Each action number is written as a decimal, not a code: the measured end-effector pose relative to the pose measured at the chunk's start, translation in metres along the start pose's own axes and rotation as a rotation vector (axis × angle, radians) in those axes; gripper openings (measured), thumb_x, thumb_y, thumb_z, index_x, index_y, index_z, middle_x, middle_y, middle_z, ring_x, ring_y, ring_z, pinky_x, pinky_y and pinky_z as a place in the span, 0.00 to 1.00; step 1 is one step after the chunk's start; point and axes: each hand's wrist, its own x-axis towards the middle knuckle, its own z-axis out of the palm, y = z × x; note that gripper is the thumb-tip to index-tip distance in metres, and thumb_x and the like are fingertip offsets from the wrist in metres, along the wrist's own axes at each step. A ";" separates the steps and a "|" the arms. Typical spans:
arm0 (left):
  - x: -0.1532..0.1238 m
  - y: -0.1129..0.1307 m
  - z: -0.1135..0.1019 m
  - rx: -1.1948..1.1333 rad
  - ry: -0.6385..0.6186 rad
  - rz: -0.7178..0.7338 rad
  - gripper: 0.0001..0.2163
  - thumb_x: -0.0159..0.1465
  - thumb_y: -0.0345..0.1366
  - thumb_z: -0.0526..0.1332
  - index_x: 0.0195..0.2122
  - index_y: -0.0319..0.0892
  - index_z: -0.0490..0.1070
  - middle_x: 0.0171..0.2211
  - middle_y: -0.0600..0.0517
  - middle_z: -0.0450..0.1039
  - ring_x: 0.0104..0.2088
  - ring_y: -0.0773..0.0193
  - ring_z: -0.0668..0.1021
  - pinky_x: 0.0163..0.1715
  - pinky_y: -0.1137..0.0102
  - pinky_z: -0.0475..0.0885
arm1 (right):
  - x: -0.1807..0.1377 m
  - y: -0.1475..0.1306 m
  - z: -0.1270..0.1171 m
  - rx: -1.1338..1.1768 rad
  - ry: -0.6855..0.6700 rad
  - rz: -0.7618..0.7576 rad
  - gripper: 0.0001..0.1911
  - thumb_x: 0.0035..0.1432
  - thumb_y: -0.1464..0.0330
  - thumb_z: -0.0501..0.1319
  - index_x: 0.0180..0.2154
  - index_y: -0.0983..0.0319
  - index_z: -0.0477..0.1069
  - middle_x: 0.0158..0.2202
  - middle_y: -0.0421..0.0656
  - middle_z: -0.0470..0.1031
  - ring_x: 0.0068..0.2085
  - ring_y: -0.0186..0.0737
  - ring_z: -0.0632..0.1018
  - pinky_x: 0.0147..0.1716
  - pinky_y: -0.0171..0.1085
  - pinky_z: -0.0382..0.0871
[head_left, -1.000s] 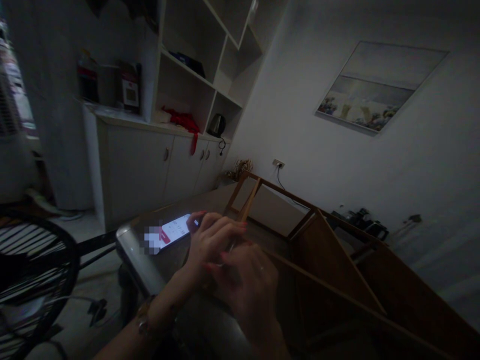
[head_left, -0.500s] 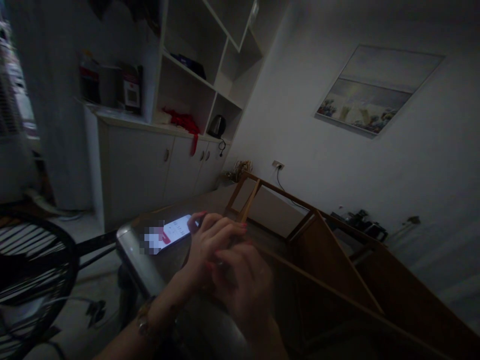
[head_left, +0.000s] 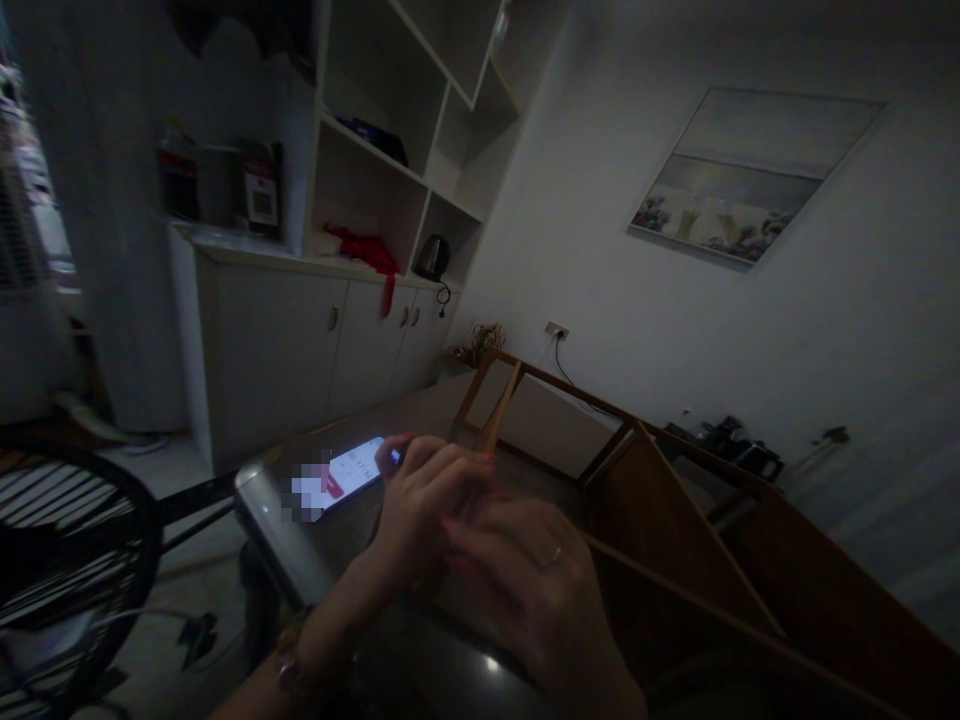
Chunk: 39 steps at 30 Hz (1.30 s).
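My left hand, with a watch or bracelet at its wrist and red nails, is held over a dark glossy table. Its fingers are bent and close together; a small dark thing with a bluish glint shows by its thumb, too small to name. My right hand, wearing a ring, meets the fingertips of the left, its own fingers curled inward. Whatever lies between the two hands is hidden. A lit phone lies on the table just left of my left hand.
Wooden furniture framing stands beyond and to the right. A black fan is at the lower left. White cabinets hold a kettle and red cloth. A picture hangs on the wall.
My right hand has shifted right and turned so that its back and ring show. My left hand stays almost in place. The phone lies as before.
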 end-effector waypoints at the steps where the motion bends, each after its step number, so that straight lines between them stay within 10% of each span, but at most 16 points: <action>1: 0.000 0.000 -0.001 0.010 -0.002 -0.003 0.10 0.73 0.43 0.55 0.40 0.51 0.75 0.40 0.56 0.84 0.41 0.58 0.76 0.52 0.56 0.56 | 0.000 -0.001 0.000 -0.008 0.007 -0.001 0.08 0.71 0.67 0.58 0.46 0.57 0.75 0.37 0.39 0.79 0.38 0.37 0.77 0.40 0.36 0.69; 27: 0.000 -0.001 0.002 0.018 0.022 -0.026 0.09 0.73 0.44 0.57 0.39 0.51 0.75 0.39 0.58 0.84 0.42 0.59 0.76 0.55 0.57 0.52 | -0.002 -0.022 0.054 -0.225 0.231 0.086 0.10 0.72 0.72 0.51 0.38 0.61 0.70 0.29 0.40 0.73 0.33 0.39 0.68 0.44 0.39 0.63; 39: -0.004 -0.005 0.001 -0.049 -0.060 -0.033 0.09 0.73 0.39 0.55 0.44 0.50 0.75 0.42 0.55 0.83 0.45 0.58 0.76 0.54 0.56 0.56 | -0.011 -0.007 0.041 -0.234 0.079 -0.010 0.11 0.70 0.71 0.52 0.48 0.59 0.71 0.41 0.43 0.76 0.44 0.42 0.70 0.55 0.40 0.61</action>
